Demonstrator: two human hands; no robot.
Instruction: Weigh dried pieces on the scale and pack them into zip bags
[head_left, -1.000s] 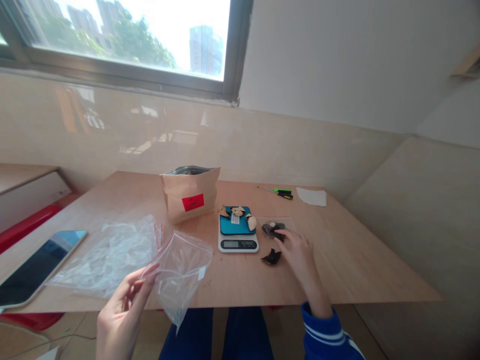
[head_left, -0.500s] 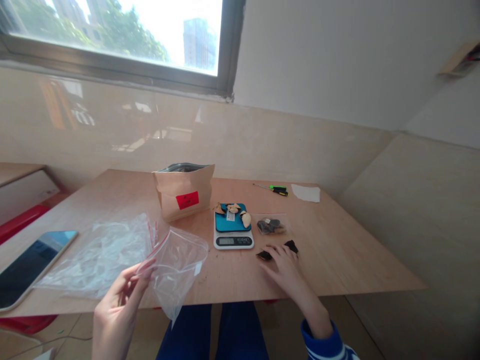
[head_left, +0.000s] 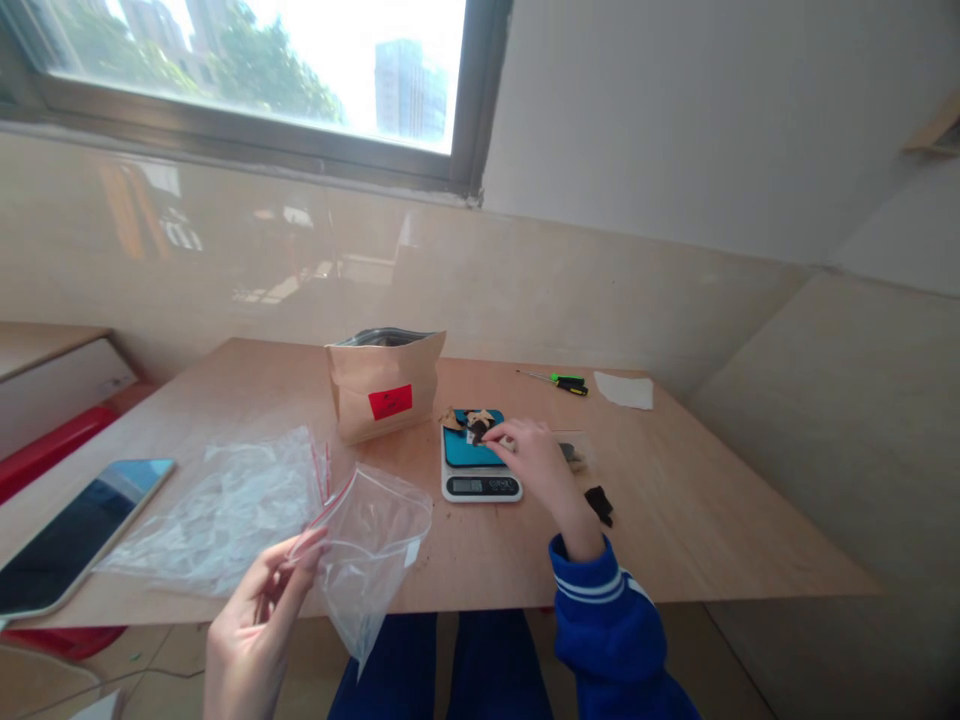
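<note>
Pinched at its top edge, a clear zip-lock bag (head_left: 371, 540) hangs from my left hand (head_left: 259, 610) over the table's front edge. My right hand (head_left: 536, 460) reaches over a small kitchen scale (head_left: 480, 488) with a blue top. Its thumb and fingers are closed on a dark brown dried piece (head_left: 480, 430) at the scale's platform. Pale dried pieces (head_left: 451, 420) lie on the platform, partly hidden by the dark one. Another dark piece (head_left: 599, 505) rests on the table below my right wrist. Behind that hand, a small bag of dark pieces (head_left: 574, 455) is mostly covered.
An upright brown paper pouch (head_left: 390, 385) with a red label stands open behind the scale. A pile of clear bags (head_left: 232, 510) and a phone (head_left: 82, 535) lie at left. Two screwdrivers (head_left: 562, 382) and a white paper (head_left: 624, 390) lie at the back right.
My right hand has moved up and left from the dark pieces on the table to the scale, carrying one of them. My left hand still holds the zip-lock bag.
</note>
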